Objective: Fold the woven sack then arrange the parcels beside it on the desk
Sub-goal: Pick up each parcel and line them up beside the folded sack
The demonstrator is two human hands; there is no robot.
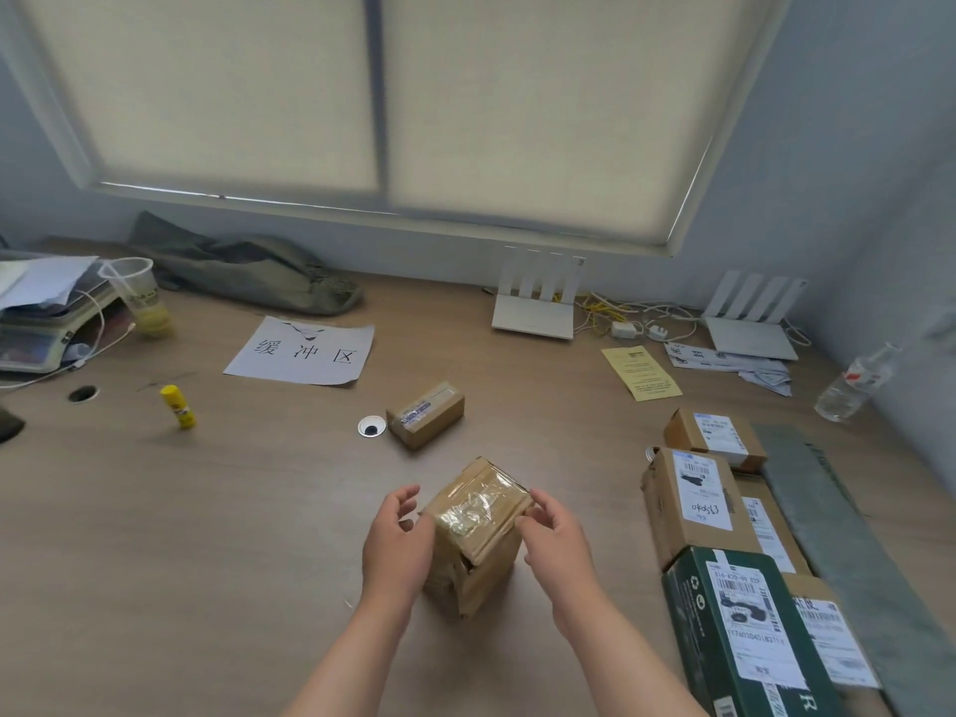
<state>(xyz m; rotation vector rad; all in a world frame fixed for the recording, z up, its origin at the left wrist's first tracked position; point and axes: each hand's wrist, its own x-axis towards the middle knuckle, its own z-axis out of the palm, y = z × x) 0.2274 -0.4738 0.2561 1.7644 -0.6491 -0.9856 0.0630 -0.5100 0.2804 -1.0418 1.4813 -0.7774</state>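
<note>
Well, the taped box (478,530) sits mid-desk between both hands, one corner turned toward the camera. The left hand (396,540) lies with its palm against the box's left side, fingers loosely curved and clear of the top. The right hand (556,540) curls its fingertips onto the upper right edge and pinches it.

Just behind is a small parcel (427,414), touching the rim of a cable hole (371,426). To the right a row of parcels (690,501) lies alongside the sack (838,535), which is folded flat into a long strip near the desk's right edge. This row hems in the right hand's side.

A cup (137,297) at the back left holds a little yellow drink and a straw. A clear bottle (853,385) leans at the right wall; how full it is cannot be told.

The desk (207,535) is bare wood left of the hands, out to a glue stick (178,406). A paper sign (305,351), a cloth bag (243,271) and two routers (538,302) line the back.
</note>
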